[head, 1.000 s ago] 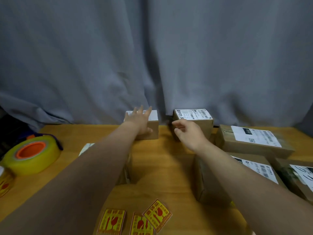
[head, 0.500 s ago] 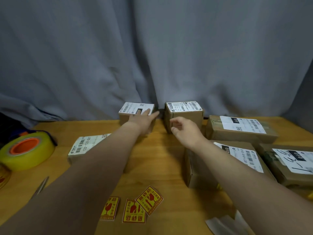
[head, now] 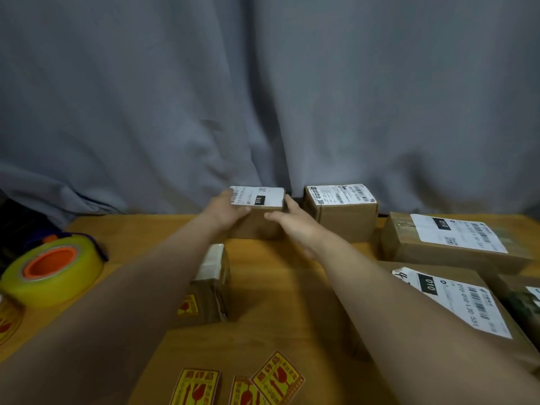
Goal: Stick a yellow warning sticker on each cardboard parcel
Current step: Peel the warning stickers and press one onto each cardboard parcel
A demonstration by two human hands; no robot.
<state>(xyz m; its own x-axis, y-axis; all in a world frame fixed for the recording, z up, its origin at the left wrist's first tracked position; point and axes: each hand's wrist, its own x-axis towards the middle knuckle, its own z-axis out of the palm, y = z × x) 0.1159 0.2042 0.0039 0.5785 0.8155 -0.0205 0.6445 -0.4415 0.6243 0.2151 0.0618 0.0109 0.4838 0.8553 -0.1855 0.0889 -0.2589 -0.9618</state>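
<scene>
Parcel (head: 258, 222), white-labelled, sits centre frame at the back of the table (head: 277, 276), your left hand (head: 226, 213) and right hand (head: 296, 228) curled round its sides, no sticker visible on it. Only the box (head: 214, 283) under your left forearm shows a yellow sticker (head: 188, 306); likely the cube box (head: 343, 220) and flat parcels (head: 447, 244) at right also need one from the loose stickers (head: 277, 378) at bottom centre.

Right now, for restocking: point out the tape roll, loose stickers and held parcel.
tape roll (head: 52, 270), head view, orange core
loose stickers (head: 277, 378), head view, rightmost sticker's face
held parcel (head: 257, 197), head view, top label
</scene>
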